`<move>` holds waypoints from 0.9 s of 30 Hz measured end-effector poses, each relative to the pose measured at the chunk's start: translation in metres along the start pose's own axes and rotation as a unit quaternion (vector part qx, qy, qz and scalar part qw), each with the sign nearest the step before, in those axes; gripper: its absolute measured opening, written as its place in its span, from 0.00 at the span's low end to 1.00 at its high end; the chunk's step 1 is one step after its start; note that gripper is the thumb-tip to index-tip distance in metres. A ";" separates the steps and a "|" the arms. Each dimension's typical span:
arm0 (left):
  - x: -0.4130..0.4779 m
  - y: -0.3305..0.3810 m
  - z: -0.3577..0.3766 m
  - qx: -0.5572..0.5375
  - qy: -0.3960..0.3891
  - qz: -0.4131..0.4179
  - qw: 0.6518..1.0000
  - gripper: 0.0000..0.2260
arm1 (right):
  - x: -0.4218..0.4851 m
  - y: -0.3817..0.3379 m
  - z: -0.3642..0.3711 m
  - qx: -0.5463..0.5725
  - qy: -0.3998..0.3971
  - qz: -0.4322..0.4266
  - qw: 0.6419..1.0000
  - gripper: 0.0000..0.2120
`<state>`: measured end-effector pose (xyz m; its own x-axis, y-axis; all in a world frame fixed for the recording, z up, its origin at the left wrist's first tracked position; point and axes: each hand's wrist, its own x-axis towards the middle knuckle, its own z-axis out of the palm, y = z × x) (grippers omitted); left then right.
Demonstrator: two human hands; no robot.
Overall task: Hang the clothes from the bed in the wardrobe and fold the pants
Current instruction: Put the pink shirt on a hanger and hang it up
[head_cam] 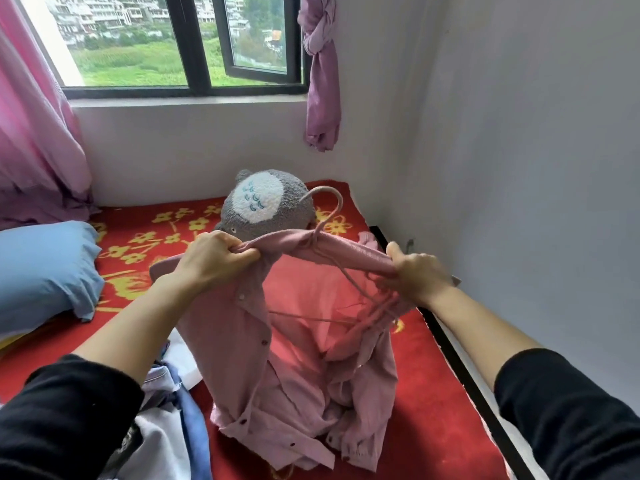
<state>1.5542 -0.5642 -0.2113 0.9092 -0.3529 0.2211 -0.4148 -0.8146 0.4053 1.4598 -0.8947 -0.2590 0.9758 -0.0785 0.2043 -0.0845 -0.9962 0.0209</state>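
Note:
A pink buttoned cardigan (298, 358) hangs over the bed, its lower part bunched on the red blanket (426, 410). A pale pink hanger (330, 202) sits inside it, the hook poking up through the neck. My left hand (211, 261) grips the cardigan's left shoulder. My right hand (415, 271) grips the right shoulder along with the hanger's end. Both hands hold the garment up at chest height. A heap of white and blue clothes (169, 420) lies at the lower left on the bed.
A grey plush toy (263, 202) sits behind the cardigan. A blue pillow (45, 271) lies at the left. Pink curtains (31, 140) hang beside the window (180, 43). The white wall (519, 168) and the bed's dark edge (460, 362) run along the right.

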 end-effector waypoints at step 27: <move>-0.004 0.028 0.018 -0.016 0.074 -0.068 0.995 0.17 | 0.013 -0.060 -0.053 0.619 -0.119 0.125 0.766 0.10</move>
<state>1.5391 -0.5938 -0.2166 0.9428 -0.1663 0.2889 -0.2905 -0.8348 0.4676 1.4672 -0.8337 -0.2055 0.9818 -0.1316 -0.1367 -0.1623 -0.2094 -0.9643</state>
